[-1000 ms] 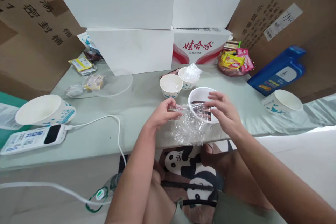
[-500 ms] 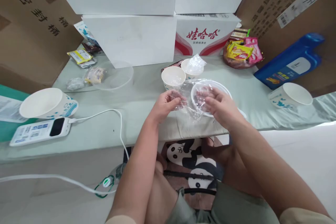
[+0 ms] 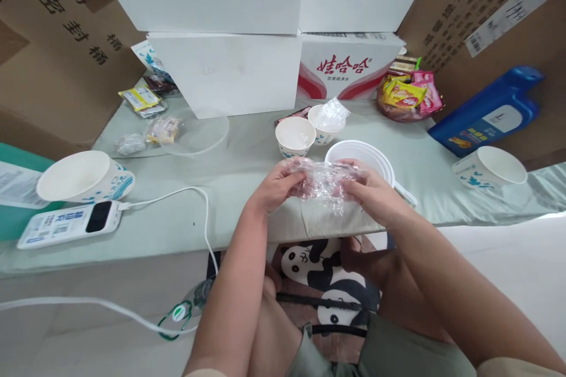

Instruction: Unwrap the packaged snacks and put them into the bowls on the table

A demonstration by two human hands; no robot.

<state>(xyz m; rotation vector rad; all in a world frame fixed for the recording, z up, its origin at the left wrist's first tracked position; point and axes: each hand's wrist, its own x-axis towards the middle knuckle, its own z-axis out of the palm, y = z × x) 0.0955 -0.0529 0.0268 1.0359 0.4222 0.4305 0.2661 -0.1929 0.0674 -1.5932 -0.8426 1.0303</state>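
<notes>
Between my two hands stretches a crumpled sheet of clear plastic film (image 3: 325,182). My left hand (image 3: 283,181) pinches its left end, thumb on top. At the right end, my right hand (image 3: 365,188) is closed on the same film, and some of it covers the fingers. Just behind my right hand sits a white plastic bowl (image 3: 362,153). A paper cup (image 3: 295,135) stands beyond my left hand, with a second paper cup (image 3: 326,126) behind it holding a wad of clear film (image 3: 333,111). A white handle-like piece (image 3: 404,193) lies beside the bowl.
Left: a large paper bowl (image 3: 84,177), a white power bank (image 3: 68,224) with a cable, a clear plastic bowl (image 3: 207,129). Right: a snack basket (image 3: 404,111), a blue bottle (image 3: 486,109) and a paper bowl (image 3: 490,168). White boxes (image 3: 225,76) line the back.
My hands have drawn the film towards me, off the white bowl, and bunched it up. My right hand's fingers have closed more around it.
</notes>
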